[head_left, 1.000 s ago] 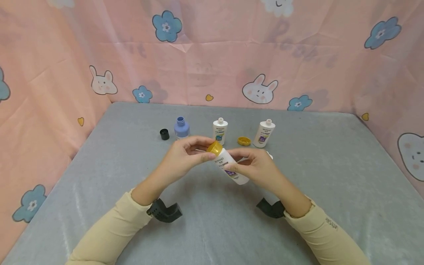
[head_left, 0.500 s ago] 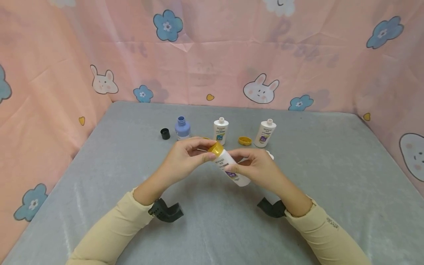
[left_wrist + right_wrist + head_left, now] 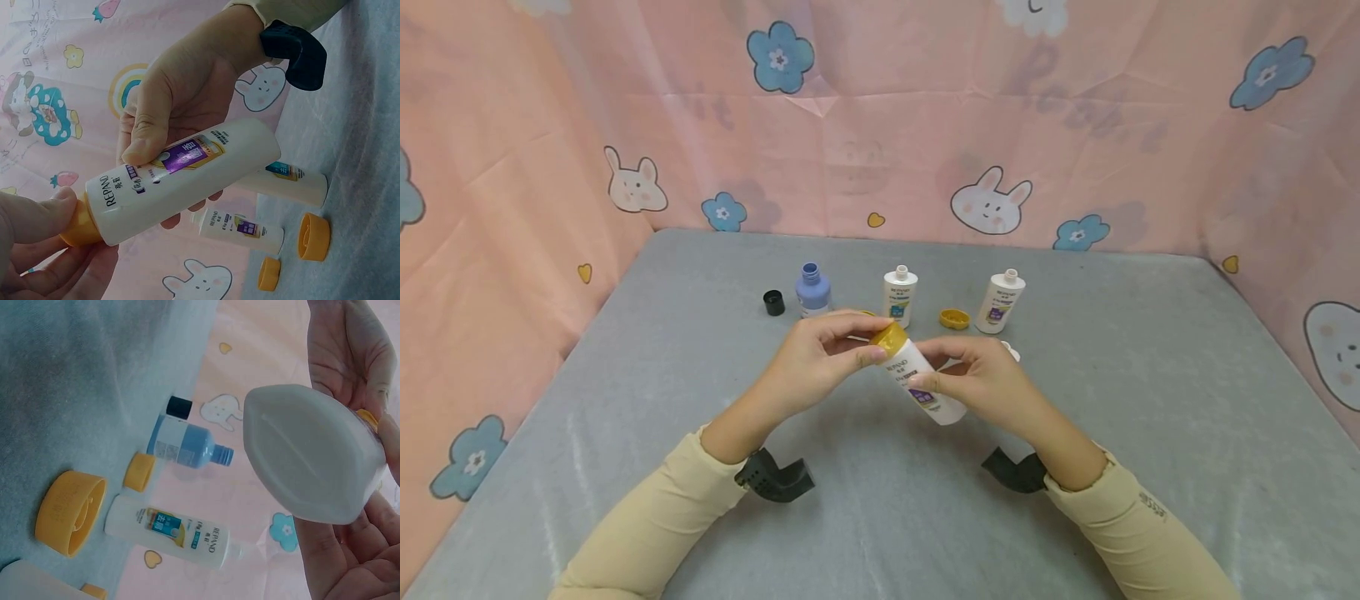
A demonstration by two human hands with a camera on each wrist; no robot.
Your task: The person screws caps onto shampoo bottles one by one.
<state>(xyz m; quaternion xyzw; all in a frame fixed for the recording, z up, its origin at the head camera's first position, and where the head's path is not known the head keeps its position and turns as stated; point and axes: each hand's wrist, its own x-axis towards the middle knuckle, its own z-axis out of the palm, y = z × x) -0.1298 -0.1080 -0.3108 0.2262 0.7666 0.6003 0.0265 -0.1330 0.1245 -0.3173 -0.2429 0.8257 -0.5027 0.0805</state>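
Observation:
A white lotion bottle (image 3: 917,379) with a purple label is held tilted above the table, its gold cap (image 3: 891,340) toward the upper left. My left hand (image 3: 808,358) pinches that cap between thumb and fingers. Around the bottle's body curls my right hand (image 3: 988,379), thumb on the front by the label. In the left wrist view, the cap (image 3: 81,222) sits against the bottle's shoulder, with the left thumb (image 3: 47,212) pressed on it. The right wrist view shows the bottle's base (image 3: 312,456) facing the camera and hiding most of the label.
Behind the hands stand an uncapped blue bottle (image 3: 813,293), a black cap (image 3: 773,302), a teal-labelled white bottle (image 3: 898,296), a gold cap (image 3: 954,319) and a purple-labelled white bottle (image 3: 1000,302). Another teal-labelled bottle (image 3: 300,181) is partly hidden behind the held one.
The held bottle's base has dipped slightly downward, and its cap has shifted a little with it. Both hands keep their hold; the standing bottles stay in place.

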